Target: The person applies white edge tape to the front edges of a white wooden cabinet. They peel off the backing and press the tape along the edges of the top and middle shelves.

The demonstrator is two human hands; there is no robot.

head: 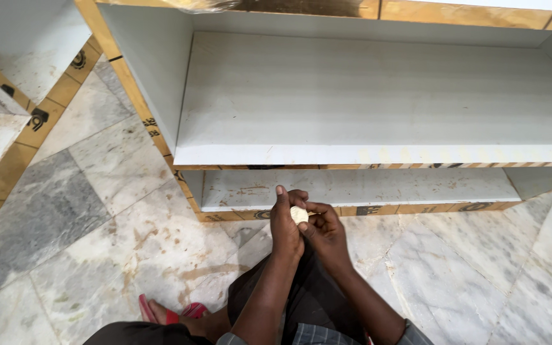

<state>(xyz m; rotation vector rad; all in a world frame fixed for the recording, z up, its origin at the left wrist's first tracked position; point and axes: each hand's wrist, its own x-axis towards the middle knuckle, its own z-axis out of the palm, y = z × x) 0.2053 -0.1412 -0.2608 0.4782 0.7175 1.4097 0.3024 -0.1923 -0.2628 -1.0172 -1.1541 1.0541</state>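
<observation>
My left hand (284, 223) and my right hand (326, 233) meet low in the middle of the head view, just in front of a white cabinet. Both pinch a small pale round lump (299, 214) between their fingertips. What the lump is made of cannot be told. The hands hover above the marble floor near the cabinet's lower shelf (352, 186). My forearms come up from the bottom edge over dark trousers.
The white cabinet lies open with a wide upper shelf (378, 102) and tan taped edges (142, 108). Another white panel with taped edges (7, 160) lies at the left. Grey-white marble floor tiles (97, 217) surround me. My foot in a red sandal (174, 314) rests at the bottom.
</observation>
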